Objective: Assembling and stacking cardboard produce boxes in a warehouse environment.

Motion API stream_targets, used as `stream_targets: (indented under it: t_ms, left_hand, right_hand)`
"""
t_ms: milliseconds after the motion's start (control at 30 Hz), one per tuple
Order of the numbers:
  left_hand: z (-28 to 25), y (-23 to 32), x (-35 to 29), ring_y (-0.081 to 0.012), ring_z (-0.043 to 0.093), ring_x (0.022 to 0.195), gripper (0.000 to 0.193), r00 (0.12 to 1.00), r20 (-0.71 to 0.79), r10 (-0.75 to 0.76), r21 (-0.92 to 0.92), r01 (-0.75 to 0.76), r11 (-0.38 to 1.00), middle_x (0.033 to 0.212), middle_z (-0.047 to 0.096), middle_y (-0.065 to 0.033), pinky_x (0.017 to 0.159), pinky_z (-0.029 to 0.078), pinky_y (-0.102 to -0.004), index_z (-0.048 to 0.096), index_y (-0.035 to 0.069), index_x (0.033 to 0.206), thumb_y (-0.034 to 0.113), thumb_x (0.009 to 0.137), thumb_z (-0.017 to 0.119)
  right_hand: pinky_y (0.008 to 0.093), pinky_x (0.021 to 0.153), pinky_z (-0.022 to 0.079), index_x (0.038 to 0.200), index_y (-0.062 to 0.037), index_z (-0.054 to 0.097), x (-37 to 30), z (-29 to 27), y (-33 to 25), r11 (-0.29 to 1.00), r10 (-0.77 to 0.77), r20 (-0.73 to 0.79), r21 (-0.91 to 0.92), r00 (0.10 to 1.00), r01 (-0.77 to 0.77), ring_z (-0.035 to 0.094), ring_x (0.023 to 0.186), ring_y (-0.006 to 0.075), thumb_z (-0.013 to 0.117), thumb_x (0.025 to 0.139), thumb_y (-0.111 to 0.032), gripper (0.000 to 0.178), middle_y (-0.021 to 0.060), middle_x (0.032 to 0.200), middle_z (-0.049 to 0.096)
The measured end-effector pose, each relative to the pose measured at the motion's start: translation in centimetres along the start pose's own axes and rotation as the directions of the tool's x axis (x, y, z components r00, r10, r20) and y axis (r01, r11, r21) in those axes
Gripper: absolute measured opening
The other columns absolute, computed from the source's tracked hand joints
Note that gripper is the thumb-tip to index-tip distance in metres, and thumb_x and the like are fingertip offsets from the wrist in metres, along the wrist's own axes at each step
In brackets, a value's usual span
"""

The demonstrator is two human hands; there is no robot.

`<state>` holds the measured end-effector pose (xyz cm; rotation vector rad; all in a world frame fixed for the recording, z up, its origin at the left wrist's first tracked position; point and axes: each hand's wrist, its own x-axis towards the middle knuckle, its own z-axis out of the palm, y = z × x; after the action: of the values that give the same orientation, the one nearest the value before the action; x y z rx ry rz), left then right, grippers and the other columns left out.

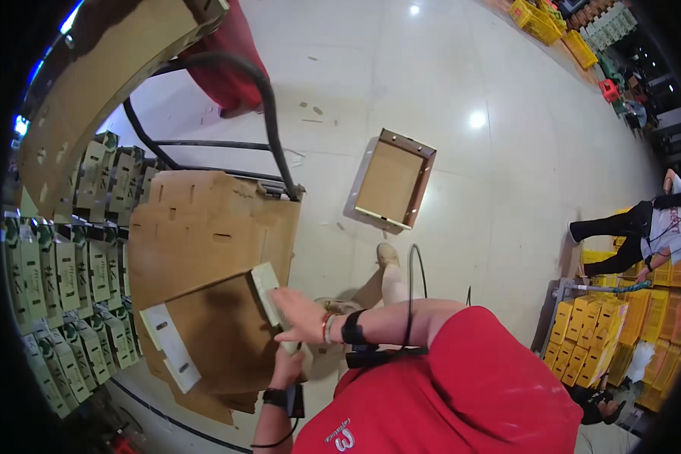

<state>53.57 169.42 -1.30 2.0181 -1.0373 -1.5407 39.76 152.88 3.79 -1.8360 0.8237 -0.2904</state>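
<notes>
A part-folded cardboard box (223, 329), brown inside with pale printed end flaps, lies on a stack of flat cardboard sheets (204, 219). My right hand (299, 314) presses against the raised pale end flap (265, 291) nearest me, its fingers stretched out. Just below it, my left hand (284, 368) has its fingers closed around the box's near corner; the fingertips are partly hidden. On the far side, the opposite pale flap (170, 348) leans outward. Dark bands circle both wrists, and a small dark device sits by the left one.
Black cart rails (272, 129) rise behind the sheets. An open folded cardboard tray (392, 181) lies on the floor with scattered scraps. Stacked printed cartons (68, 280) line the left. Someone in red stands beyond the rails; another person (662, 227) stands right, near yellow crates (586, 333).
</notes>
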Motion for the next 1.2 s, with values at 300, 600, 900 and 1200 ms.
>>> stream_targets:
  t_ms: [300,600,900,1200]
  left_hand:
    - [16.3,18.8,7.4,-0.0365,0.053,0.115,0.074,0.905,0.418,0.086,0.137,-0.156,0.978,0.123,0.055,-0.0227,0.096,0.043,-0.0395,0.033,0.004,0.139,0.029,0.080,0.070]
    - [17.0,24.0,11.7,-0.0261,0.062,0.104,0.049,0.999,0.043,0.020,0.070,-0.023,0.997,0.115,0.062,-0.0177,0.089,0.048,-0.0339,0.051,0.000,0.127,0.020,0.084,0.065]
    - [16.3,20.0,13.2,-0.0285,0.061,0.103,0.050,0.976,0.070,-0.204,0.293,0.176,0.940,0.116,0.061,-0.0188,0.089,0.048,-0.0358,0.052,0.000,0.125,0.023,0.083,0.066]
    - [14.5,18.5,10.8,-0.0223,0.062,0.097,0.046,0.993,0.001,-0.121,0.164,0.119,0.979,0.111,0.063,-0.0154,0.083,0.049,-0.0329,0.051,0.003,0.127,0.022,0.087,0.062]
  right_hand:
    - [0.0466,0.085,0.048,0.144,-0.0141,0.027,-7.9,-12.8,14.1,0.652,0.752,-0.107,0.261,0.650,-0.712,0.060,0.094,0.0435,0.055,0.074,-0.022,0.075,0.0286,0.100,0.061]
    - [0.0413,0.081,0.050,0.121,-0.0082,0.054,-19.1,-30.0,37.9,0.483,0.852,-0.439,0.444,0.286,-0.755,0.064,0.092,0.0367,0.057,0.076,-0.008,0.045,0.0211,0.098,0.066]
    - [0.0413,0.093,0.045,0.135,0.0000,0.036,-14.9,-33.4,51.5,0.396,0.837,-0.546,0.552,0.041,-0.734,0.056,0.109,0.0388,0.069,0.073,-0.025,0.075,0.0283,0.117,0.057]
    - [0.0392,0.097,0.042,0.138,-0.0018,0.034,-5.1,-29.5,43.3,0.710,0.684,-0.460,0.242,0.566,-0.661,0.054,0.114,0.0340,0.063,0.079,-0.024,0.069,0.0231,0.127,0.052]
